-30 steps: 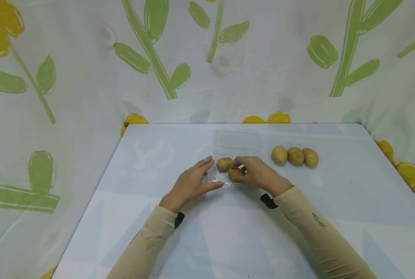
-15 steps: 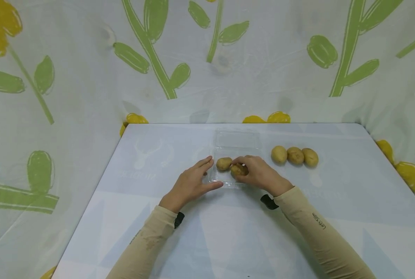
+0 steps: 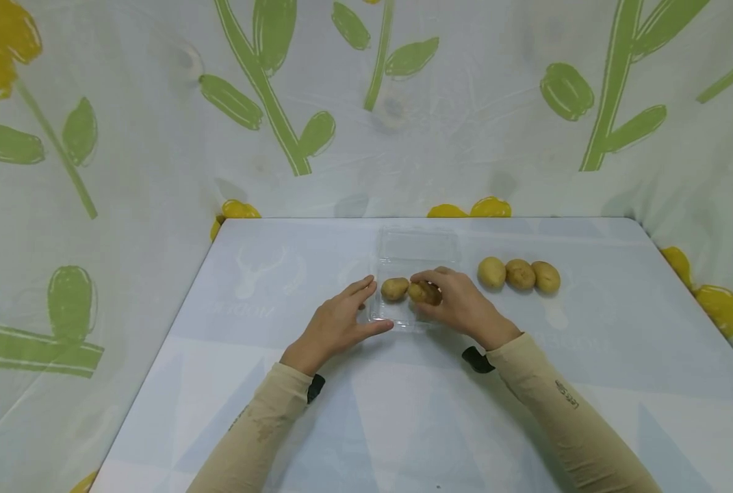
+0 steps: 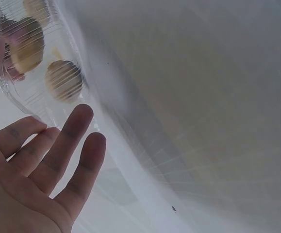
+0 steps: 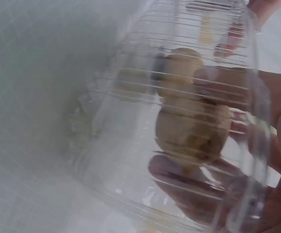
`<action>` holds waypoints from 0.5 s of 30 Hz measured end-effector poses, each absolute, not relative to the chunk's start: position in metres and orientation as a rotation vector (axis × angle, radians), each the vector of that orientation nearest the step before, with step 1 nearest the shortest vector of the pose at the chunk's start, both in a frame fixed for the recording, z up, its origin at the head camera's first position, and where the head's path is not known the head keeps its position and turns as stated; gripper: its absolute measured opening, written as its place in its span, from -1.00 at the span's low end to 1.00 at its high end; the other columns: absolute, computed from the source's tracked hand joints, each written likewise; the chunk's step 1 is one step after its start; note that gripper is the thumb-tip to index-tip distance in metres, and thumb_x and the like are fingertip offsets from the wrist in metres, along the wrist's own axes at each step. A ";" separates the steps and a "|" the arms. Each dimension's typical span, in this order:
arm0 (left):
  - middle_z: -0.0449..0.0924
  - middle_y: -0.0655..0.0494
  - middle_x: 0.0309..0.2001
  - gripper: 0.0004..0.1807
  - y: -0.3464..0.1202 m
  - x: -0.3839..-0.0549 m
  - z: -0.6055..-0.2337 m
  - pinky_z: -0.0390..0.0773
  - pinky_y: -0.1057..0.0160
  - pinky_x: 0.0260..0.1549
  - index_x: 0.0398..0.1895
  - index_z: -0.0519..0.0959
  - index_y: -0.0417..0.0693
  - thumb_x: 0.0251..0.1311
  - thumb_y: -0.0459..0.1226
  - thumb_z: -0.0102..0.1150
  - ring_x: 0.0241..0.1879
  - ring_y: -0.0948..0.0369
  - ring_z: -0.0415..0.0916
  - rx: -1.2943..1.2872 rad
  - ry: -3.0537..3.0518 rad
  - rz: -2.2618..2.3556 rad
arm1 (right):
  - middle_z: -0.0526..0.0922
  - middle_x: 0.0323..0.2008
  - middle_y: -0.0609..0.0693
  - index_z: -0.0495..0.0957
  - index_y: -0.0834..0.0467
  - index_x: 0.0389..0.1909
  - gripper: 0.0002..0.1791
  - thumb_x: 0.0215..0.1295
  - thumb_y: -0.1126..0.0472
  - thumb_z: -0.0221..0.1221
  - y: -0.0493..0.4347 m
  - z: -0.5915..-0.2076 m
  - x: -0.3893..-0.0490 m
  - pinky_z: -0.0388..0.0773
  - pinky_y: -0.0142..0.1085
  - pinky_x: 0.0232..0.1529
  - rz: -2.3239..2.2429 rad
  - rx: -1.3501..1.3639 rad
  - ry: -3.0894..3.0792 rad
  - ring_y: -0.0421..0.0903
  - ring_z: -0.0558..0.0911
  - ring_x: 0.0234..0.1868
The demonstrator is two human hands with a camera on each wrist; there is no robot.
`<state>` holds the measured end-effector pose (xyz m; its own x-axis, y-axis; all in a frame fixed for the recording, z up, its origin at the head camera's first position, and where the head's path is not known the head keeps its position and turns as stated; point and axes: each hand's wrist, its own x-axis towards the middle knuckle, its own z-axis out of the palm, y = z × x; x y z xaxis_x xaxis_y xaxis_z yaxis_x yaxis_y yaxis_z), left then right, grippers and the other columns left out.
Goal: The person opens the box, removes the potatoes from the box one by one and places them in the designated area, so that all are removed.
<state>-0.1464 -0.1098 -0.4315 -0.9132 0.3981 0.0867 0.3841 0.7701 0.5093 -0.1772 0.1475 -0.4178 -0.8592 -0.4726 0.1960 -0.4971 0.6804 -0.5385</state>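
Note:
A clear plastic clamshell box (image 3: 418, 245) lies with its lid folded back on the table. One potato (image 3: 394, 289) sits in its left part. Over the box's right part, my right hand (image 3: 467, 308) grips a second potato (image 3: 418, 293) between thumb and fingers. In the right wrist view this held potato (image 5: 191, 130) shows through the ribbed clear wall, right beside the other potato (image 5: 181, 65). My left hand (image 3: 335, 325) is spread at the box's left side, its fingertips and thumb right at the rim. The left wrist view shows those fingers (image 4: 77, 126) straight and holding nothing.
Three more potatoes (image 3: 520, 275) lie in a row on the table to the right of the box. The pale patterned table (image 3: 267, 274) ends at a back edge against a hanging cloth (image 3: 465, 137) printed with leaves and flowers.
The potato in my right hand has shifted slightly up and turned, with the fingers moving along with it. My left hand and the other potatoes have stayed in place.

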 end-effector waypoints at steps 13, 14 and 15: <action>0.14 0.21 0.57 -0.01 -0.110 -0.145 -0.430 0.42 -0.04 0.28 0.54 0.27 -0.04 0.19 0.33 0.23 0.44 0.10 0.29 0.624 2.918 0.771 | 0.63 0.03 0.05 0.62 0.16 0.17 -0.48 0.17 0.25 0.48 0.163 -0.402 -0.166 0.65 -0.14 -0.11 1.016 0.761 -2.690 -0.09 0.56 -0.14; 0.13 0.21 0.57 0.00 -0.110 -0.145 -0.429 0.42 -0.05 0.28 0.54 0.27 -0.04 0.19 0.33 0.23 0.44 0.09 0.29 0.624 2.914 0.772 | 0.63 0.04 0.05 0.61 0.16 0.18 -0.48 0.18 0.25 0.47 0.165 -0.400 -0.165 0.65 -0.13 -0.11 1.016 0.747 -2.691 -0.08 0.56 -0.14; 0.13 0.21 0.57 0.00 -0.110 -0.144 -0.429 0.43 -0.04 0.28 0.55 0.26 -0.04 0.19 0.34 0.21 0.44 0.09 0.30 0.624 2.912 0.770 | 0.63 0.03 0.06 0.61 0.16 0.18 -0.48 0.18 0.25 0.47 0.168 -0.399 -0.165 0.65 -0.11 -0.11 1.012 0.733 -2.690 -0.08 0.56 -0.14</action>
<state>-0.1444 -0.1105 -0.4289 -0.9157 0.4000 0.0391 0.3670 0.7925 0.4871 -0.1646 0.1679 -0.3994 -0.8635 -0.3855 0.3253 -0.5043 0.6476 -0.5712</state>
